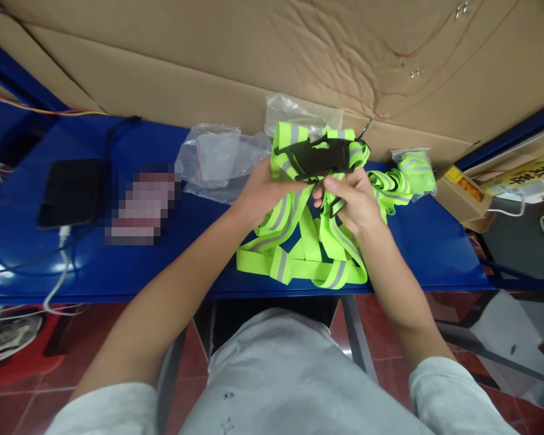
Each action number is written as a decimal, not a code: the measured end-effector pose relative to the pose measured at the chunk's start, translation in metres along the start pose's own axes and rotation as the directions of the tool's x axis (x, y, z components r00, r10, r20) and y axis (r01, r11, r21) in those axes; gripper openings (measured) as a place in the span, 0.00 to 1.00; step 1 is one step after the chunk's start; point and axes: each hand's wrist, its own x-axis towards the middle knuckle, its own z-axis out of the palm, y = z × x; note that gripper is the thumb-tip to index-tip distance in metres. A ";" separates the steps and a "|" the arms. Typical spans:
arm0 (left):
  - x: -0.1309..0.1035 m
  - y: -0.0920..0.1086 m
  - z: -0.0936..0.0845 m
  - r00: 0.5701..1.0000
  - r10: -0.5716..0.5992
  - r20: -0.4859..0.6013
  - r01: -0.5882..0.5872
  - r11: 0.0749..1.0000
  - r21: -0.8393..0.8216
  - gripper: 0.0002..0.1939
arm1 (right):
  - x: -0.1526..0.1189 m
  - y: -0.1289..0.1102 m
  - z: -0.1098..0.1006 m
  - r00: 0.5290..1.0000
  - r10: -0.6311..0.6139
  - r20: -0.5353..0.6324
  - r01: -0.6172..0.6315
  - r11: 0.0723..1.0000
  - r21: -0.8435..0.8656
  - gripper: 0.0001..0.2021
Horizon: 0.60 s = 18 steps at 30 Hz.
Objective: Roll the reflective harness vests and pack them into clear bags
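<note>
Both hands are at a bundle of neon yellow-green reflective straps (299,269) with grey stripes, like a strap-type safety vest. A black plastic side-release buckle (324,158) lies across the top of the bundle, looking fastened. My left hand (266,192) closes around the gathered straps at the buckle's left, its thumb stretched along the buckle's lower edge; its other fingers are hidden. My right hand (351,196) pinches a strap below the buckle, close to a small black strap slider (336,207). Loose strap loops hang down to the table's front edge.
Clear plastic bags (222,158) lie left of the bundle. Further left are a phone (70,193) on a white cable and a blurred-out item (144,208). Rolled straps (392,188), a bagged strap set (416,172) and an open cardboard box (462,196) stand right. Cardboard (185,72) backs the blue table (199,241).
</note>
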 end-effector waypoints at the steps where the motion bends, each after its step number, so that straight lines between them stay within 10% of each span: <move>1: 0.000 -0.001 0.001 0.998 0.057 -0.036 -0.056 0.998 0.027 0.19 | -0.001 0.004 0.004 1.000 -0.011 -0.004 0.010 1.000 -0.029 0.21; 10: 0.001 -0.010 -0.003 0.975 0.211 -0.071 -0.204 0.974 0.098 0.21 | -0.008 0.000 0.014 0.998 0.018 -0.063 -0.033 0.965 -0.260 0.23; 18: -0.003 0.019 -0.017 0.975 -0.033 0.220 -0.007 0.984 0.176 0.19 | -0.003 -0.002 0.004 0.996 0.060 -0.066 -0.061 0.998 -0.025 0.20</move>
